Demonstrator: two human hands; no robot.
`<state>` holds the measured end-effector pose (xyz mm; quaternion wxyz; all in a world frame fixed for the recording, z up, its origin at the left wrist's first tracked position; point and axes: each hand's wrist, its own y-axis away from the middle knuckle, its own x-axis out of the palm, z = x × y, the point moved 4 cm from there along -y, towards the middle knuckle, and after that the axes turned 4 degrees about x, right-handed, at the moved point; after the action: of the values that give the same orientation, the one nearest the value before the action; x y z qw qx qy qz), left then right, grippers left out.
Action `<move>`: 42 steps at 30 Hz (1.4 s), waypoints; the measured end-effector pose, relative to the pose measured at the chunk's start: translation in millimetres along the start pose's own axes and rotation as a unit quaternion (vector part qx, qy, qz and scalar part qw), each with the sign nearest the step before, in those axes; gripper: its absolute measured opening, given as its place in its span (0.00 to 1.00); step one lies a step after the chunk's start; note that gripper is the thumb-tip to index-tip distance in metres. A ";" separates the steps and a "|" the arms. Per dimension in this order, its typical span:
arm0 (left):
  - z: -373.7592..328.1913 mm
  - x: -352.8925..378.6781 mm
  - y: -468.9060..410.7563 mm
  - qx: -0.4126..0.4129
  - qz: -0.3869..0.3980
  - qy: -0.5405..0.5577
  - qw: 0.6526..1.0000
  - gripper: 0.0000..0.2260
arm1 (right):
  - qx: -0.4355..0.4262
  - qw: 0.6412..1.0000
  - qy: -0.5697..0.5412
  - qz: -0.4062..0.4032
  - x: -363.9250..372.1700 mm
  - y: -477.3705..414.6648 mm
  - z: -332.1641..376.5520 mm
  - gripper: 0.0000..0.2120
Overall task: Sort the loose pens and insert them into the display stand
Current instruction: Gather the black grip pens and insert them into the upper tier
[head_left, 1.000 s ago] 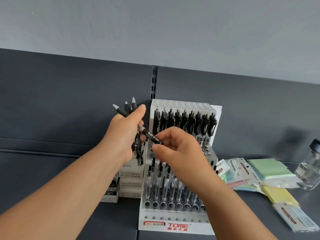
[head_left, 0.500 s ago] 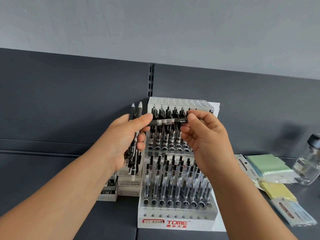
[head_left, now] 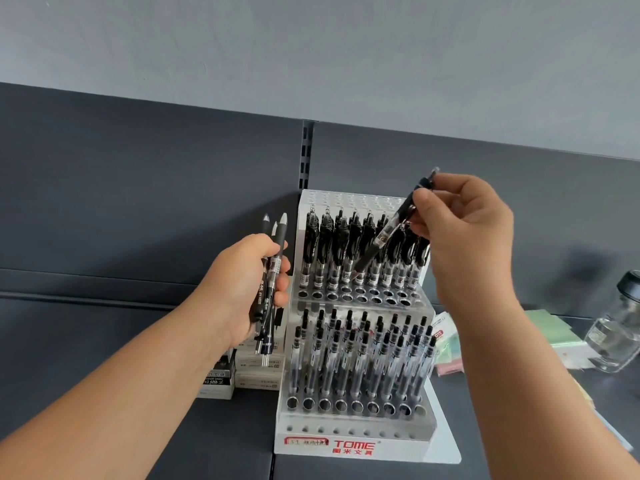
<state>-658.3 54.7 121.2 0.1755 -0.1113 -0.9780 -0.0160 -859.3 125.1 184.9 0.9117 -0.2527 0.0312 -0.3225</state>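
A white tiered display stand (head_left: 349, 445) labelled TOME stands on the dark shelf, with rows of black pens in its upper and lower tiers. My left hand (head_left: 242, 289) grips a small bunch of black pens (head_left: 272, 271) upright, just left of the stand. My right hand (head_left: 464, 237) pinches a single black pen (head_left: 388, 233) by its upper end. That pen slants down to the left, its tip over the open holes in front of the upper row. The stand's front holes on each tier hold no pens.
Small stacked boxes (head_left: 242, 372) sit left of the stand, below my left hand. Pastel paper packs (head_left: 554, 337) and a glass jar with a black lid (head_left: 616, 337) lie to the right. A dark back panel with a slotted upright (head_left: 305, 154) rises behind.
My right hand has pulled one pen away from the bunch, swung it from level to slanting tip-down and carried it right, over the stand's upper tier. My left hand has dropped slightly.
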 end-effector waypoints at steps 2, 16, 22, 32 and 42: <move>0.2 0.1 -0.8 0.008 0.003 0.001 1.000 0.05 | -0.031 0.998 0.050 0.024 9.2 2.4 1.0 0.09; 3.6 -7.2 4.6 0.012 0.014 -0.022 1.000 0.05 | 0.005 0.970 0.228 0.087 38.7 15.7 -34.3 0.04; 1.6 -1.7 11.0 0.020 0.043 -0.010 0.999 0.03 | 0.032 0.961 0.266 0.073 34.9 21.3 -38.1 0.04; 1.6 24.8 22.2 0.045 0.146 -0.098 0.983 0.06 | 0.098 0.978 0.087 0.163 37.3 41.6 -19.5 0.07; -0.2 20.7 21.5 0.016 0.123 -0.078 0.989 0.06 | 0.186 0.964 -0.172 0.083 -5.4 24.5 -25.0 0.04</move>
<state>-672.4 80.1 128.5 0.1011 -0.2285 -0.9678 0.0297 -855.1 133.5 150.8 0.9577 -0.1268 -0.1663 -0.1977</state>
